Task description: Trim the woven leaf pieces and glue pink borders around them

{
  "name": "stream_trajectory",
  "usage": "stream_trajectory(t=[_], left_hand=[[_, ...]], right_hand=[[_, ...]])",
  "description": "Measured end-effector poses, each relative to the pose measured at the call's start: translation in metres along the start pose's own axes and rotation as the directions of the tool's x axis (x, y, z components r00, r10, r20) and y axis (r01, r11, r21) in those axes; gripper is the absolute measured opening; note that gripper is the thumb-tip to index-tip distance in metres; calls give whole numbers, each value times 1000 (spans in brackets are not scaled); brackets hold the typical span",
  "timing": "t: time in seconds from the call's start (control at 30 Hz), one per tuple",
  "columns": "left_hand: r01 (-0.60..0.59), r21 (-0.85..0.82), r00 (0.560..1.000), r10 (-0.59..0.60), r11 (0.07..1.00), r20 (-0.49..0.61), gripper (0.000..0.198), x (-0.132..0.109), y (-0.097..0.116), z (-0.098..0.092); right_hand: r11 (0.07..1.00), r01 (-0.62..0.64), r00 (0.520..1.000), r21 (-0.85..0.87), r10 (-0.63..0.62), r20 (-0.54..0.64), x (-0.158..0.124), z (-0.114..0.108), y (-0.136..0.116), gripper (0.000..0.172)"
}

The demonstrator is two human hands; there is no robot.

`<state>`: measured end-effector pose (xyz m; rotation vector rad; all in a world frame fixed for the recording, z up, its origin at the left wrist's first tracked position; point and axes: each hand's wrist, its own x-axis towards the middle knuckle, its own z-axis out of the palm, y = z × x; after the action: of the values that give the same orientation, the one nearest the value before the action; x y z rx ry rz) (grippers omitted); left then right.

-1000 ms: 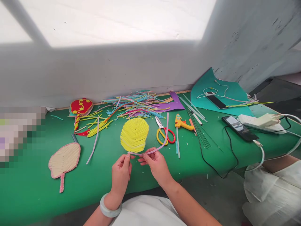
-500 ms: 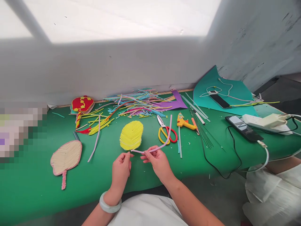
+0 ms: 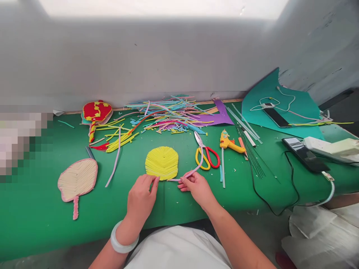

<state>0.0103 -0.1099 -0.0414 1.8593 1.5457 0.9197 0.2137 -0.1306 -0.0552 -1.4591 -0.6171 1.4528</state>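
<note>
My left hand (image 3: 141, 196) pinches the lower left edge of a yellow fan-shaped piece (image 3: 162, 161) made of rows of pipe cleaners. A thin dark wire (image 3: 164, 198) points down from its lower edge. Between the thumb and fingers of my right hand (image 3: 198, 189) is a pale pink pipe cleaner (image 3: 199, 163). One end of it lies at the bottom edge of the yellow piece, and the rest curves up across the scissors (image 3: 206, 158), which have a red and a yellow handle.
Left lies a cream fan with pink rim (image 3: 78, 181); behind it, a red fan (image 3: 97, 111). Cut pipe cleaners (image 3: 168, 112) are heaped at the back. A yellow glue gun (image 3: 231, 144), thin wires (image 3: 252, 158), phone (image 3: 304, 155) and power strip (image 3: 319, 147) lie right. Another person's white clothing (image 3: 316, 231) shows.
My left hand has moved from below the yellow piece to its lower left edge. The piece has turned flatter towards me, and the pink pipe cleaner's end now meets its bottom edge.
</note>
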Motion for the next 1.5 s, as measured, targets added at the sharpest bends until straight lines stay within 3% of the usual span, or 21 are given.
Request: stream_trajectory(t=[0.13,0.3,0.57,0.7,0.9,1.5], left_hand=[[-205,-33,973,207,978,105,22,11,-10,8],[-283,-39,938,285,958,198,25,20,-24,21],[-288,34,915,265,957,305,15,22,-18,15],[-290,82,905,246,953,349,21,19,-16,15],[-281,147,917,221,948,332,20,17,-18,21],[-304,187,914,232,934,332,13,16,-18,22]], right_hand=[[998,-61,998,-4,61,32,1,1,-2,30],[992,-122,992,-16,123,39,5,0,-7,25],[982,-186,982,-36,186,1,9,6,-17,19],[974,-218,976,-62,218,-13,6,10,-23,19],[969,-231,973,-86,230,-21,5,20,-25,21],[967,-239,971,-84,238,-22,0,17,-28,23]])
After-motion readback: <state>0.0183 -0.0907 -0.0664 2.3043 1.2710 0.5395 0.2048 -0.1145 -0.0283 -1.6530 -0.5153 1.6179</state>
